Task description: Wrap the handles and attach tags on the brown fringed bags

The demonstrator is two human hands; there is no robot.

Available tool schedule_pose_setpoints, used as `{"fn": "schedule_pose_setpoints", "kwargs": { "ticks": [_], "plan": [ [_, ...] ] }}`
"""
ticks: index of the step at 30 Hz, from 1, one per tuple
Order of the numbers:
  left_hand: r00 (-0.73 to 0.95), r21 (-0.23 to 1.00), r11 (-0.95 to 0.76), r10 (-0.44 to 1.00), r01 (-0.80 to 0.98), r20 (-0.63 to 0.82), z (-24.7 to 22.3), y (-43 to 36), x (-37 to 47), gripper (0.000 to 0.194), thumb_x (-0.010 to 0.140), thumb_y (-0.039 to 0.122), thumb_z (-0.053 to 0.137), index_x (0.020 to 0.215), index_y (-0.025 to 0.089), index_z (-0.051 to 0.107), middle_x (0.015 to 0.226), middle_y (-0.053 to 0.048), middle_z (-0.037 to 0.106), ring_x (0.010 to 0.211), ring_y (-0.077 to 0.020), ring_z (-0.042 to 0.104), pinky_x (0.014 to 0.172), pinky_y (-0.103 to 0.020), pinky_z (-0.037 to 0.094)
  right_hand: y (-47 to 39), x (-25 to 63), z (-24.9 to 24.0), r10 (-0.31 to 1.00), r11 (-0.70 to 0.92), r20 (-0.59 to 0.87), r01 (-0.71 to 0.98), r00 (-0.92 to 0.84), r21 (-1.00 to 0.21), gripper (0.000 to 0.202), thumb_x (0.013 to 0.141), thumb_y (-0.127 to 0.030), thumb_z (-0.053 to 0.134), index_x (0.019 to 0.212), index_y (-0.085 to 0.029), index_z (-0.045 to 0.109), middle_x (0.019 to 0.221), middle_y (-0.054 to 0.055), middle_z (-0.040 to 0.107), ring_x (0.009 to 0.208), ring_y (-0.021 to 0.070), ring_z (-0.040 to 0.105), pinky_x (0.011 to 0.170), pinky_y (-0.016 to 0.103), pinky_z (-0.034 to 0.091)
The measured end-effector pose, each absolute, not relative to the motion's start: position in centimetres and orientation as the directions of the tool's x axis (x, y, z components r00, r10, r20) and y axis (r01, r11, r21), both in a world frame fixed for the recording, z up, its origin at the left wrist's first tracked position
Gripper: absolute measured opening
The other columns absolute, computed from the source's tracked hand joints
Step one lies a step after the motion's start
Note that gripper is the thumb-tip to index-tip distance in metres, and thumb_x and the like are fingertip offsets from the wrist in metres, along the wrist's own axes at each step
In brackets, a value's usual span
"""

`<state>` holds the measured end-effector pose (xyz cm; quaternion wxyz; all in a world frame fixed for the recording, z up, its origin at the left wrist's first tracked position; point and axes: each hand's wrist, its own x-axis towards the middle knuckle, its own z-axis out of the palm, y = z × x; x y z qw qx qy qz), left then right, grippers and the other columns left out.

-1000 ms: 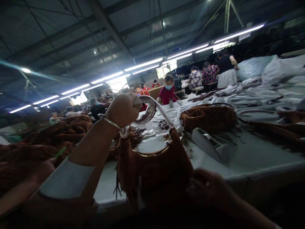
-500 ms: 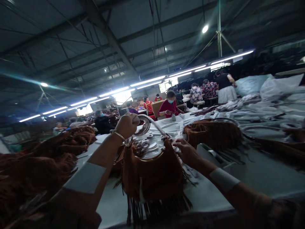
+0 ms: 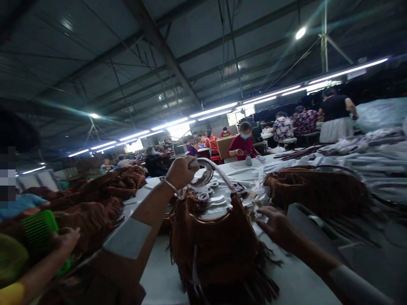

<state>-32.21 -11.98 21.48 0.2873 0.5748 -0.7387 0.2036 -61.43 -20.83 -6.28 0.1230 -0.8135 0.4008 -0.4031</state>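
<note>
We are holding up a brown fringed bag (image 3: 216, 241) by its handle (image 3: 219, 169), our left hand (image 3: 181, 171) making a closed grip around the top of that wrapped loop, so the bag is hanging upright with its base resting on the white counter (image 3: 159, 275). The bag's long axis is running straight down from the left grip, and its fringe is trailing toward us. Our right hand (image 3: 276, 226) is hovering just beside the bag's right shoulder, fingers loosely spread and gripping nothing; it is the nearer hand to where the handle is meeting the gold rim (image 3: 210, 220). Small rolls of tape (image 3: 203, 197) are lying on the counter just behind the bag. A co-worker's hand (image 3: 65, 239) is holding a green comb (image 3: 38, 231) at far left, beside a pile of fringed bags (image 3: 104, 195).
</note>
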Motion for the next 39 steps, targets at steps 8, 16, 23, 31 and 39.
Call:
{"fn": "schedule_pose_setpoints", "kwargs": {
  "ticks": [8, 16, 23, 31, 39],
  "plan": [
    [-0.159, 0.100, 0.298, -0.730, -0.949, 0.665, 22.7, -11.3, -32.6, 0.025, 0.077, 0.029, 0.062, 0.095, 0.016, 0.073, 0.081, -0.003, 0.072, 0.075, -0.0184, 0.061, 0.072, -0.028, 0.045, -20.8, -56.7, -5.7, -0.751, -0.494, 0.467, 0.072, 0.467, -0.866, 0.100, 0.070, -0.044, 0.080, 0.153, -0.023, 0.030, 0.151, 0.013, 0.046, 0.137, 0.0323, 0.045, 0.111, 0.049, 0.040],
    [-0.133, 0.138, 0.289, -0.746, -0.947, 0.652, 22.2, -11.6, -31.2, 0.025, 0.076, 0.028, 0.063, 0.093, 0.013, 0.073, 0.075, -0.001, 0.069, 0.072, -0.0163, 0.059, 0.069, -0.027, 0.043, -20.1, -56.8, -5.1, -0.814, -0.365, 0.385, 0.133, 0.435, -0.922, 0.068, 0.069, -0.044, 0.079, 0.128, -0.016, 0.059, 0.122, 0.011, 0.069, 0.114, 0.0333, 0.063, 0.097, 0.045, 0.052],
    [-0.129, 0.177, 0.316, -0.747, -0.932, 0.652, 21.6, -11.8, -30.7, 0.021, 0.076, 0.028, 0.065, 0.089, 0.014, 0.073, 0.076, 0.000, 0.068, 0.072, -0.0158, 0.057, 0.070, -0.027, 0.043, -19.4, -58.1, -4.0, -0.837, -0.271, 0.288, 0.105, 0.465, -0.957, 0.069, 0.065, -0.042, 0.082, 0.125, -0.017, 0.060, 0.121, 0.010, 0.070, 0.113, 0.0350, 0.063, 0.098, 0.048, 0.052],
    [-0.025, 0.315, 0.264, -0.800, -0.912, 0.599, 21.1, -11.2, -31.4, 0.019, 0.071, 0.026, 0.069, 0.086, 0.014, 0.073, 0.069, 0.000, 0.066, 0.063, -0.0132, 0.055, 0.061, -0.025, 0.042, -21.5, -58.8, -5.6, -0.818, -0.437, 0.376, -0.047, 0.436, -0.898, 0.069, 0.073, -0.047, 0.074, 0.133, -0.018, 0.056, 0.128, 0.011, 0.067, 0.118, 0.0355, 0.061, 0.101, 0.048, 0.051],
    [0.284, 0.854, 0.214, -0.881, -0.474, 0.378, 21.4, -12.4, -32.6, 0.022, 0.053, 0.005, 0.072, 0.067, 0.018, 0.059, 0.048, 0.008, 0.053, 0.044, -0.0095, 0.048, 0.047, -0.023, 0.034, -19.0, -56.6, -2.8, -0.678, -0.712, 0.719, -0.380, 0.153, -0.590, 0.046, 0.088, -0.043, 0.057, 0.127, -0.020, 0.059, 0.128, 0.015, 0.062, 0.106, 0.0295, 0.065, 0.091, 0.047, 0.055]
  ]
}}
